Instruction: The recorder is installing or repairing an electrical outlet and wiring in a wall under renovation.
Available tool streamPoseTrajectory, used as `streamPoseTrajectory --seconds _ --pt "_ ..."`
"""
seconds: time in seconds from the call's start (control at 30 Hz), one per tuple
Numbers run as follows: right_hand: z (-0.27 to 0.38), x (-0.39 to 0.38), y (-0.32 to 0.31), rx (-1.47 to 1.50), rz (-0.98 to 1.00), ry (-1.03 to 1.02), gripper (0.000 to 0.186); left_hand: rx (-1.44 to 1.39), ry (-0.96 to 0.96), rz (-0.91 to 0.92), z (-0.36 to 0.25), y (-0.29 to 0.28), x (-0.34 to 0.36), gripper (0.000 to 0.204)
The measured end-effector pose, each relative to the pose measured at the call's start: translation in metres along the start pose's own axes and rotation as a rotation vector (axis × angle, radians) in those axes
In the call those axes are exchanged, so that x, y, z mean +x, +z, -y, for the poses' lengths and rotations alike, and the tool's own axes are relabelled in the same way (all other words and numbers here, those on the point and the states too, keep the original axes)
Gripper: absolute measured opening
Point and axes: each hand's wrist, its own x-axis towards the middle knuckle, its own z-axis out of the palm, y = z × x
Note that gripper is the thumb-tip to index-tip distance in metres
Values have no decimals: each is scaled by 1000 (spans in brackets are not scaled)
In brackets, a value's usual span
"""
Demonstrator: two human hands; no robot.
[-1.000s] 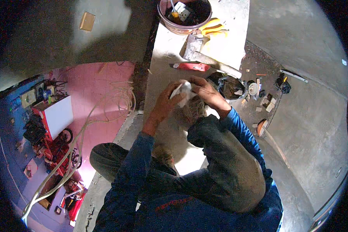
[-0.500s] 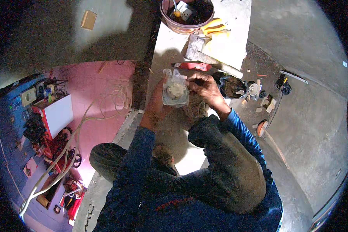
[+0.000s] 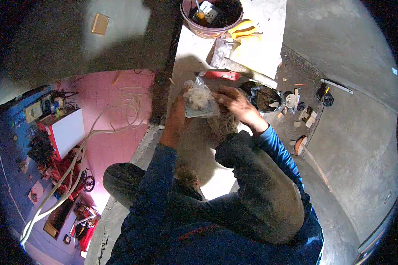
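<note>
A clear plastic bag (image 3: 199,102) with pale, lumpy contents is held up in front of me over the bench. It has a flat, squarish lower end; what exactly lies inside is too blurred to tell. My left hand (image 3: 178,115) grips its left side, the fingers partly hidden behind it. My right hand (image 3: 239,106) is closed at the bag's right edge, with bent fingers pressed against the plastic. Just beyond the bag lies a red-handled tool (image 3: 223,75).
Farther along the pale bench (image 3: 269,13) are a brown bowl (image 3: 208,32) holding a screwdriver and white socket plate, yellow-handled pliers (image 3: 244,30) and a long bar (image 3: 252,73). A black plastic bag (image 3: 263,97) sits at right. A lower pink floor (image 3: 115,95) drops away at left.
The bag has tilted and risen slightly, showing more of its pale contents. My right hand's fingers have shifted down along the bag's right edge.
</note>
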Motion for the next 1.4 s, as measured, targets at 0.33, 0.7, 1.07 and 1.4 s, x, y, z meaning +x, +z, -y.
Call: streamPoseTrajectory --seconds 0.33,0.7,1.07,1.4 --pt "-17 6 4 -228 -123 -226 31 3 45 -309 -19 58 -15 50" --pt "-38 5 6 116 -35 154 36 645 300 -32 27 -61 25 74" --pt "0 -4 -4 -658 -120 -343 37 499 288 -18 8 -14 16 86" --pt "4 21 2 -800 -202 -800 25 741 343 -92 0 36 -19 63"
